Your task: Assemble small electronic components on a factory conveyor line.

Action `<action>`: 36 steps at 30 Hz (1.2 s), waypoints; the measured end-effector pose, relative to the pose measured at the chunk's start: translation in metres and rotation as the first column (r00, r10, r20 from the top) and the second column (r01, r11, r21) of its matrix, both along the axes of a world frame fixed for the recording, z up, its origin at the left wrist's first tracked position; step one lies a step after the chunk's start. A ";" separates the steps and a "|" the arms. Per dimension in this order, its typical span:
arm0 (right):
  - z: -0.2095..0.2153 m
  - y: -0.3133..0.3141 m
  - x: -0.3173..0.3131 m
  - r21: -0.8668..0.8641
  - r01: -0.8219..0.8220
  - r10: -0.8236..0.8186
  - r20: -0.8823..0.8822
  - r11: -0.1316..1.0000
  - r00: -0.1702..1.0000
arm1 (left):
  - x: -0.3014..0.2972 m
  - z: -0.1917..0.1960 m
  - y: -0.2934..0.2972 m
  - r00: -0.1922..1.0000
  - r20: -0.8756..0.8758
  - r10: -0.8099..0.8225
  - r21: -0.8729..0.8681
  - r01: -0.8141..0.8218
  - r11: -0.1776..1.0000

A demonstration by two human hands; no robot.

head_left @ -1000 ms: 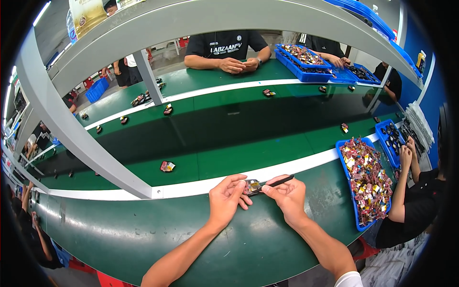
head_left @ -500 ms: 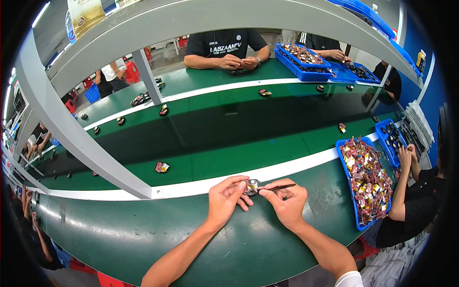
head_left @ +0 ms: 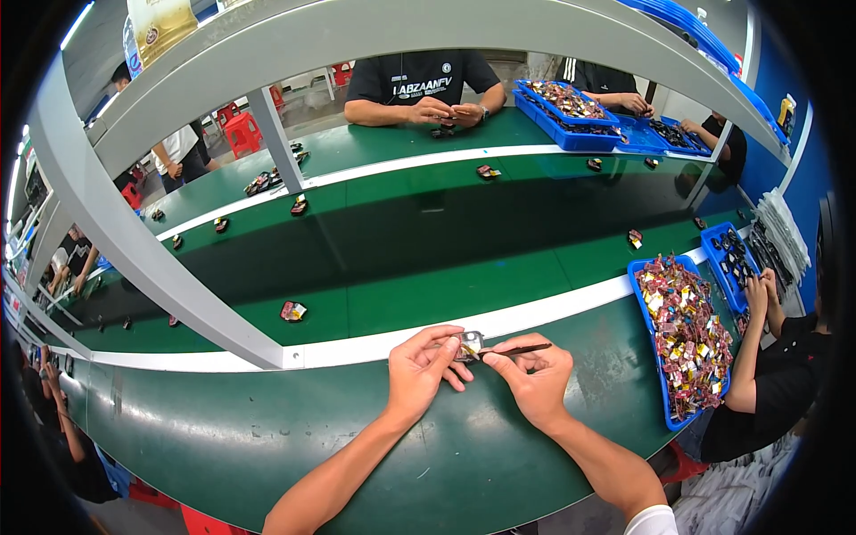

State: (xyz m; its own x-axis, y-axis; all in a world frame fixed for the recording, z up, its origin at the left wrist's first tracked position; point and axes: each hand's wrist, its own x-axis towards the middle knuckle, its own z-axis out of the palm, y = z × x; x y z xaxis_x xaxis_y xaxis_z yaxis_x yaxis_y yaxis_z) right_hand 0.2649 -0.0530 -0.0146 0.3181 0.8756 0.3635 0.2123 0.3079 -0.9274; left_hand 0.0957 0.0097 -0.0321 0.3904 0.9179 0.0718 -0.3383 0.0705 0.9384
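Observation:
My left hand (head_left: pixel 415 379) is closed on a small rounded dark casing (head_left: pixel 471 340), pinching it between thumb and fingers above the near bench. Something pale and yellowish shows inside the casing; its details are too small to make out. A slim dark pointed tool (head_left: pixel 526 349), which looks like tweezers, lies in the pinch of my right hand (head_left: pixel 539 385). Its tip meets the casing's right side, and its back end sticks out past my right fingers. My palms and some fingertips are partly hidden.
A blue tray (head_left: pixel 661 378) heaped with small red, yellow and white parts stands at the right, beside a co-worker's arms (head_left: pixel 758 334). Small assemblies (head_left: pixel 293 311) ride on the green conveyor (head_left: pixel 428 303). Grey frame posts (head_left: pixel 178 259) rise at the left. Another person (head_left: pixel 428 89) works opposite.
The small assemblies on the conveyor have shifted slightly to the left. Both my hands, the casing and the tool stay almost in place. A person in the left background has moved.

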 end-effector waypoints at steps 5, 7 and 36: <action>-0.001 0.000 -0.002 0.000 0.001 -0.001 -0.033 1.000 0.999 | -0.001 0.001 0.000 1.000 0.004 0.008 0.007 -0.008 1.000; -0.004 0.002 -0.001 0.016 0.010 -0.009 -0.055 1.000 0.998 | 0.000 0.001 0.000 1.000 0.004 0.010 0.013 -0.010 1.000; 0.001 0.004 0.002 0.092 -0.006 -0.009 0.159 0.996 0.987 | -0.001 0.001 0.001 0.999 -0.001 0.042 0.010 -0.042 0.999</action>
